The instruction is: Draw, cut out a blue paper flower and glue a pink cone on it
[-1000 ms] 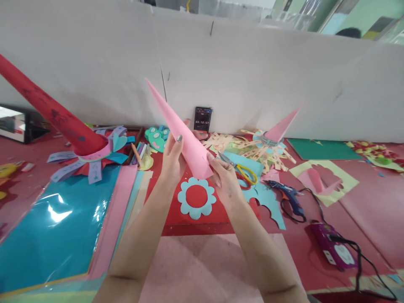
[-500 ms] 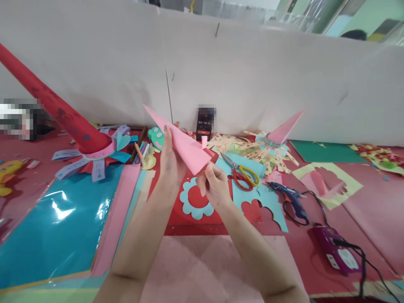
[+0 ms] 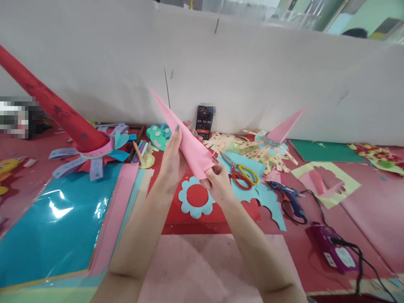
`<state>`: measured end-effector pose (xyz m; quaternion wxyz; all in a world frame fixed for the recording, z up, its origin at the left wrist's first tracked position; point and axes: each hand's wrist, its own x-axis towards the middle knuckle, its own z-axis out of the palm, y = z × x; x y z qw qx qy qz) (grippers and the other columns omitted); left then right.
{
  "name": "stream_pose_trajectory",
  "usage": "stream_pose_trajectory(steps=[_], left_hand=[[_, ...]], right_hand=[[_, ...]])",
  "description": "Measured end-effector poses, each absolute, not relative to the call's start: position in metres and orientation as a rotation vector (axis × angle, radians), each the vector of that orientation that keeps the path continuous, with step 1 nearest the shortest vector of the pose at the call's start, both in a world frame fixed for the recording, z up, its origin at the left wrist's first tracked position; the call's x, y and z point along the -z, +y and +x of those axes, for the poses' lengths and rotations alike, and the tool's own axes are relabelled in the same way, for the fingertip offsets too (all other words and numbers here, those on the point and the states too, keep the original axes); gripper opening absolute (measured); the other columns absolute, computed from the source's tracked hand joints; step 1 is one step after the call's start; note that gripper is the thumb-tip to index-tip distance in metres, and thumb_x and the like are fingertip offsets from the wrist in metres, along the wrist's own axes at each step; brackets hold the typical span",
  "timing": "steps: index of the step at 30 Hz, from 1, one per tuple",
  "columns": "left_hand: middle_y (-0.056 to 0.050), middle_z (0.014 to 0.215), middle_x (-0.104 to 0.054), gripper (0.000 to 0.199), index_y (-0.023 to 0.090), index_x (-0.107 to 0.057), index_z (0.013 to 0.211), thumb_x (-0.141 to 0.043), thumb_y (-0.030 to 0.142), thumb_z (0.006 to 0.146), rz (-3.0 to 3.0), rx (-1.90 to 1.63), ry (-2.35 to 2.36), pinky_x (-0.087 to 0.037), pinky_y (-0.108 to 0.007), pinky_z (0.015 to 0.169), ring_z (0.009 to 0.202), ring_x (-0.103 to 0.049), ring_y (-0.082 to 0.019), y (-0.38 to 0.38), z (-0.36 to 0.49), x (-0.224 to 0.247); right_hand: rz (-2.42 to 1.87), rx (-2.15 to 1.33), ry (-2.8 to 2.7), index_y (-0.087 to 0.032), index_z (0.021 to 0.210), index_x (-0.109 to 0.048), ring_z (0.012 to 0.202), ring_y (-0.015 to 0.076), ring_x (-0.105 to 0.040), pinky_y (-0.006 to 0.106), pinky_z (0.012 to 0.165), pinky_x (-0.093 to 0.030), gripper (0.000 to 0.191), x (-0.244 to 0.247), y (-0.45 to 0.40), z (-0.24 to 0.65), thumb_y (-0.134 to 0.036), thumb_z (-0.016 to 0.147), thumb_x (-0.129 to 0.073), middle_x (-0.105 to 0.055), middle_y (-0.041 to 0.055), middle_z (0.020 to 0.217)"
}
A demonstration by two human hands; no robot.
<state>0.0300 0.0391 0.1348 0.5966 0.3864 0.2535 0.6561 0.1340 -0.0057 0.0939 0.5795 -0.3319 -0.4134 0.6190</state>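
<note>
A pink paper cone (image 3: pixel 188 145) is tilted in the air, its tip up to the left and its wide end down to the right. My left hand (image 3: pixel 173 155) is closed around its middle, thumb on the near side. At the wide end, my right hand (image 3: pixel 217 181) pinches the edge between thumb and fingers, and the rim there is bent. Below the cone lies a light blue scalloped paper ring (image 3: pixel 186 204) on red paper (image 3: pixel 173 216). Scissors (image 3: pixel 241 174) with red and yellow handles rest on light blue paper (image 3: pixel 274 210) just right of my right hand.
On the right are a blue glue gun (image 3: pixel 290 195) and a purple power strip (image 3: pixel 336 250) with black cables. A finished pink cone hat (image 3: pixel 284 128) stands behind, a red cone hat (image 3: pixel 67 120) at left. A phone timer (image 3: pixel 203 124) leans against the white wall.
The cone has turned steeper and shifted slightly right. My right hand has moved from the corner onto the wide end's rim, which is now bent inward. The small upright tab looks tilted.
</note>
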Motion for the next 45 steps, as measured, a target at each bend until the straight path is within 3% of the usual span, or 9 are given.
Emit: stream_pose_trajectory(steps=[6, 14, 28, 33, 39, 45], left_hand=[[-0.004, 0.087, -0.064, 0.035, 0.026, -0.060, 0.095, -0.059, 0.057, 0.078, 1.013, -1.500, 0.634, -0.055, -0.037, 0.077, 0.088, -0.065, -0.022, 0.035, 0.032, -0.137], [-0.003, 0.084, -0.063, 0.039, 0.023, -0.059, 0.094, -0.065, 0.056, 0.073, 1.042, -1.492, 0.549, -0.054, -0.034, 0.078, 0.094, -0.064, -0.022, 0.034, 0.032, -0.135], [-0.003, 0.085, -0.065, 0.037, 0.022, -0.059, 0.096, -0.063, 0.054, 0.076, 1.037, -1.486, 0.571, -0.054, -0.031, 0.073, 0.087, -0.066, -0.021, 0.034, 0.033, -0.133], [-0.001, 0.083, -0.064, 0.032, 0.023, -0.060, 0.094, -0.063, 0.051, 0.077, 1.014, -1.504, 0.540, -0.054, -0.030, 0.073, 0.087, -0.066, -0.020, 0.034, 0.036, -0.131], [-0.001, 0.081, -0.063, 0.027, 0.022, -0.061, 0.091, -0.063, 0.047, 0.079, 1.013, -1.497, 0.491, -0.053, -0.030, 0.074, 0.086, -0.065, -0.019, 0.033, 0.036, -0.131], [-0.002, 0.086, -0.065, 0.025, 0.021, -0.062, 0.090, -0.062, 0.045, 0.081, 1.000, -1.492, 0.500, -0.053, -0.031, 0.077, 0.090, -0.066, -0.020, 0.034, 0.036, -0.130]], right_hand=[[-0.722, -1.458, -0.949, -0.018, 0.070, -0.057, 0.033, 0.0023, -0.023, 0.020, 0.034, -0.017, 0.040, -0.091, -0.005, 0.135, -0.050, 0.056, -0.078, -0.037, -0.0105, 0.042], [-0.888, -1.410, -0.838, -0.019, 0.052, -0.051, 0.033, 0.0021, -0.024, 0.019, 0.028, -0.022, 0.040, -0.095, -0.003, 0.133, -0.045, 0.045, -0.080, -0.029, -0.0115, 0.040], [-0.967, -1.317, -0.780, -0.019, 0.046, -0.043, 0.035, 0.0028, -0.030, 0.019, 0.032, -0.025, 0.048, -0.092, -0.008, 0.127, -0.050, 0.049, -0.080, -0.033, -0.0097, 0.040], [-0.927, -1.280, -0.800, -0.019, 0.055, -0.052, 0.036, 0.0038, -0.032, 0.020, 0.033, -0.025, 0.044, -0.093, -0.010, 0.127, -0.057, 0.058, -0.075, -0.036, -0.0089, 0.043], [-0.929, -1.266, -0.826, -0.020, 0.044, -0.030, 0.031, 0.0026, -0.024, 0.019, 0.030, -0.018, 0.062, -0.101, -0.015, 0.126, -0.069, 0.063, -0.064, -0.028, -0.0091, 0.036], [-0.912, -1.243, -0.910, -0.021, 0.042, -0.025, 0.028, 0.0029, -0.022, 0.020, 0.029, -0.017, 0.066, -0.101, -0.015, 0.127, -0.073, 0.069, -0.055, -0.025, -0.0084, 0.033]])
